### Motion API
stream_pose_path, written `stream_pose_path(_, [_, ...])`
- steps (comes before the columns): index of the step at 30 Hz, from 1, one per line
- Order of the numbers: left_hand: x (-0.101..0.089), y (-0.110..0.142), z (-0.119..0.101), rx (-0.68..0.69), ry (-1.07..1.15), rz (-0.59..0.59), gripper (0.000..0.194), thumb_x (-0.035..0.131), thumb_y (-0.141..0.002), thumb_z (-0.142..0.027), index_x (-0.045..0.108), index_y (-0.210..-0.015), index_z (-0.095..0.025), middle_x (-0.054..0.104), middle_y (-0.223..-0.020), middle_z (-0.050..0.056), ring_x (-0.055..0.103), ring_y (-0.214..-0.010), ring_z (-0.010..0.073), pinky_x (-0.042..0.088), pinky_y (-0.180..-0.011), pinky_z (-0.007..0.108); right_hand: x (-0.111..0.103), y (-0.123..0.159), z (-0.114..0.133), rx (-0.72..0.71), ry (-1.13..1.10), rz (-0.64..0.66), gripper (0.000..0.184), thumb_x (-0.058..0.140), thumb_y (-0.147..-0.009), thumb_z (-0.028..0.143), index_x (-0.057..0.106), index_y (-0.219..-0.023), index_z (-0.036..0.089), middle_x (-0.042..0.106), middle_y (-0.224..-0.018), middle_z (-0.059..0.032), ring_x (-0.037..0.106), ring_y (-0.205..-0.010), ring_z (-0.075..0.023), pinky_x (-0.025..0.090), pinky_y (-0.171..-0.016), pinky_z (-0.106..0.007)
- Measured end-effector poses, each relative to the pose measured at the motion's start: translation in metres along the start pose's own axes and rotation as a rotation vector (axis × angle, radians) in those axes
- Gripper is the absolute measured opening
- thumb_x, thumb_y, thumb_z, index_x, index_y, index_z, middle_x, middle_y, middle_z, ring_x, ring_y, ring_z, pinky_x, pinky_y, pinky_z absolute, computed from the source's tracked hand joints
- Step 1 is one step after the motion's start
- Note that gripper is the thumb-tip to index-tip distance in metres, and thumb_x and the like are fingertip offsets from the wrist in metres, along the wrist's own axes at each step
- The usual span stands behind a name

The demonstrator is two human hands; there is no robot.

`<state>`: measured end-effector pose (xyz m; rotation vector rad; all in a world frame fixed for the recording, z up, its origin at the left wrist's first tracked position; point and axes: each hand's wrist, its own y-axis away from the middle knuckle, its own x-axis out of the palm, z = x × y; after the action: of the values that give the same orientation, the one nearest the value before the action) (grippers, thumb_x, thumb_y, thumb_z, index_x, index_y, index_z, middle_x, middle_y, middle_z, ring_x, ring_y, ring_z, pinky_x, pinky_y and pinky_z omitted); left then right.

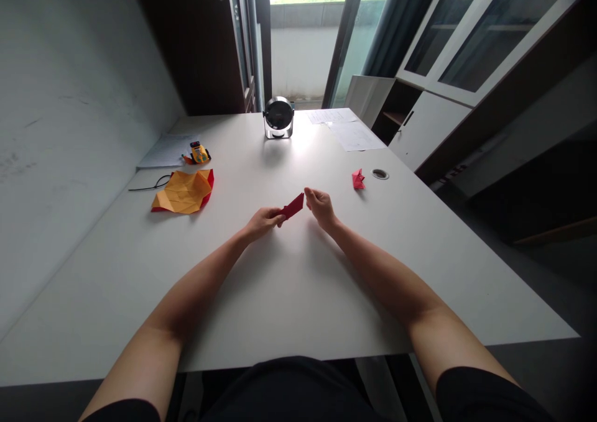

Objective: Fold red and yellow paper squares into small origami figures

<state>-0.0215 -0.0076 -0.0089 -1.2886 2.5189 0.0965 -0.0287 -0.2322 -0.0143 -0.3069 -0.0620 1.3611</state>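
A small folded red paper (293, 206) is held just above the white table (289, 285) in the middle. My left hand (263, 220) pinches its near left corner. My right hand (319, 206) has its fingers curled beside the paper's far right corner, touching it or nearly so. A finished red folded paper figure (358, 179) lies to the right of my right hand.
Orange and red paper sheets (185, 191) lie at the left, with a black cable (149, 184) and a small yellow toy (199, 153) behind them. A small round fan (278, 117) stands at the far edge. White papers (347, 130) and a cable hole (380, 174) are at the right.
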Motion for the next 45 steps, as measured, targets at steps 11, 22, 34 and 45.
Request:
stream_pose_path(11, [-0.001,0.002,-0.005,-0.026,-0.043,0.044,0.036,0.057,-0.091,-0.048,0.069,-0.076,-0.017,0.06,-0.065,-0.001,0.046,-0.056,0.0117,0.035,-0.056,0.025,0.006,0.01,0.008,-0.041,0.061,0.379,0.051,0.061,-0.086,0.069,0.06,-0.075,0.019,0.056,-0.061,0.0011,0.051,-0.059,-0.0136,0.038,-0.059,-0.027])
stream_pose_path(22, [-0.009,-0.005,0.016,-0.075,0.078,-0.148,0.035,0.061,-0.089,-0.049,0.071,-0.089,-0.015,0.069,-0.07,0.005,0.055,-0.058,0.0125,0.041,-0.055,0.024,0.001,0.005,0.003,-0.04,0.13,0.175,0.056,0.058,-0.088,0.067,0.049,-0.06,0.02,0.041,-0.052,0.0046,0.037,-0.052,-0.0103,0.029,-0.053,-0.026])
stream_pose_path(34, [-0.015,-0.009,0.025,-0.016,0.116,-0.383,0.04,0.058,-0.092,-0.054,0.065,-0.081,-0.017,0.064,-0.067,0.002,0.057,-0.06,0.0131,0.042,-0.058,0.025,0.002,0.006,0.002,-0.074,0.217,0.21,0.06,0.048,-0.092,0.069,0.044,-0.058,0.02,0.041,-0.051,0.0039,0.035,-0.051,-0.0096,0.028,-0.052,-0.026])
stream_pose_path(45, [-0.014,-0.009,0.027,0.11,0.144,-0.422,0.023,0.072,-0.083,-0.038,0.067,-0.09,-0.017,0.07,-0.083,0.004,0.066,-0.079,0.0174,0.05,-0.074,0.029,-0.001,0.004,0.0,-0.088,0.238,0.211,0.045,0.059,-0.089,0.06,0.06,-0.07,0.019,0.054,-0.056,0.0024,0.043,-0.053,-0.0105,0.034,-0.054,-0.025])
